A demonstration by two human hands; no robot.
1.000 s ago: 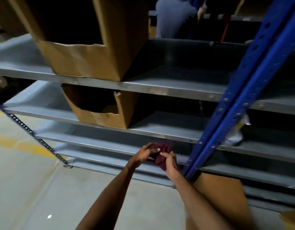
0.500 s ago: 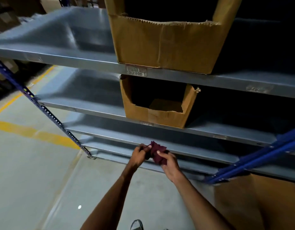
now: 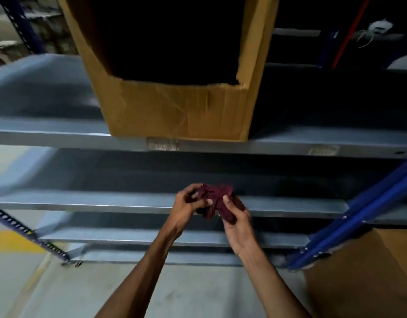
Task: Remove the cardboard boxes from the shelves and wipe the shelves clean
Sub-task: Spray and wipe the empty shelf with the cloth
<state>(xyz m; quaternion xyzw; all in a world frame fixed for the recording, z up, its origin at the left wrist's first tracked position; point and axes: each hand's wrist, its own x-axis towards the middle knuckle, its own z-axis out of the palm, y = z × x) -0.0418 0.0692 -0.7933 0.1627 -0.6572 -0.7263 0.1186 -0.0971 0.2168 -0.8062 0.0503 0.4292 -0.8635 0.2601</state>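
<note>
- The left hand (image 3: 186, 208) and the right hand (image 3: 235, 222) meet in front of the grey metal shelving, both gripping a crumpled maroon cloth (image 3: 217, 199) held between them.
- The left hand's fingers curl round the cloth's left edge, the thumb pressing it from the front; the right hand's thumb lies across the cloth's middle while its other fingers wrap behind, hidden by the fabric.
- The cloth hangs in the air in front of the middle grey shelf (image 3: 83, 203), touching no shelf that I can make out.
- A large open-fronted brown cardboard box (image 3: 181, 109) with a torn front edge stands on the upper grey shelf (image 3: 49, 134), directly above the hands.
- Against half a second ago, the view sits closer and higher: the large box fills the top centre, and the smaller cardboard box that stood on the shelf beneath it is no longer in sight.
- The hands hold the cloth much as before, though it looks more spread between them than when it was bunched.
- A blue steel upright (image 3: 358, 216) slants at the right, now steeper and nearer than earlier.
- A flat brown cardboard sheet (image 3: 363, 276) lies at the lower right, behind that upright's foot.
- A yellow floor line (image 3: 12, 242) shows at the left on the grey concrete floor (image 3: 198, 292).
</note>
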